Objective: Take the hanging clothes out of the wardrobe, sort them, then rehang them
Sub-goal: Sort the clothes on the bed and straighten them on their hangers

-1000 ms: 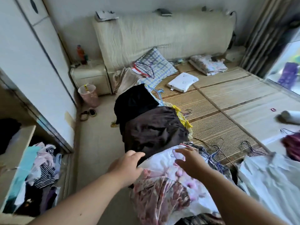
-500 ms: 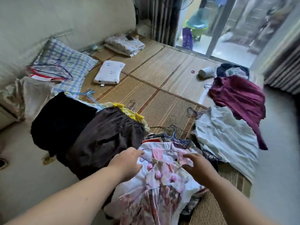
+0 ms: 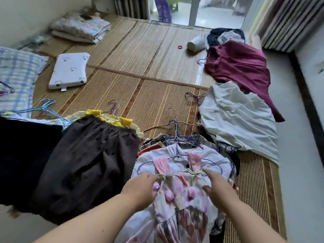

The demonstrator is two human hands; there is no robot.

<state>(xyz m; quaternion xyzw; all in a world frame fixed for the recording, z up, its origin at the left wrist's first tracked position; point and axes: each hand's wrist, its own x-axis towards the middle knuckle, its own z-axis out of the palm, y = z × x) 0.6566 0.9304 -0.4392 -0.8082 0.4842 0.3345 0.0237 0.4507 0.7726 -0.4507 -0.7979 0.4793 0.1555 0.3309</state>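
A floral dress [image 3: 182,195] with pink shoulder straps lies on top of the nearest pile of clothes on the mat-covered bed [image 3: 143,95]. My left hand [image 3: 142,188] pinches its left shoulder and my right hand [image 3: 217,188] pinches its right shoulder. Under it lies a white garment [image 3: 215,161] on a purple wire hanger [image 3: 175,127], among several other hangers. To the left sit a brown garment [image 3: 91,163], a black garment [image 3: 22,155] and a yellow one [image 3: 108,118]. A white garment [image 3: 240,120] and a maroon garment [image 3: 240,67] lie at the right.
A small white pillow [image 3: 70,71], a checked pillow [image 3: 15,71] and a folded blanket [image 3: 80,27] occupy the far left of the bed. A white cylinder [image 3: 196,43], a red ring [image 3: 180,47] and a dark clothes heap [image 3: 224,35] lie near the glass door. Striped curtains [image 3: 289,23] hang at right.
My view has swung right, from the wardrobe side to the window side. Both hands have drawn the floral dress closer and now hold it at the strap ends.
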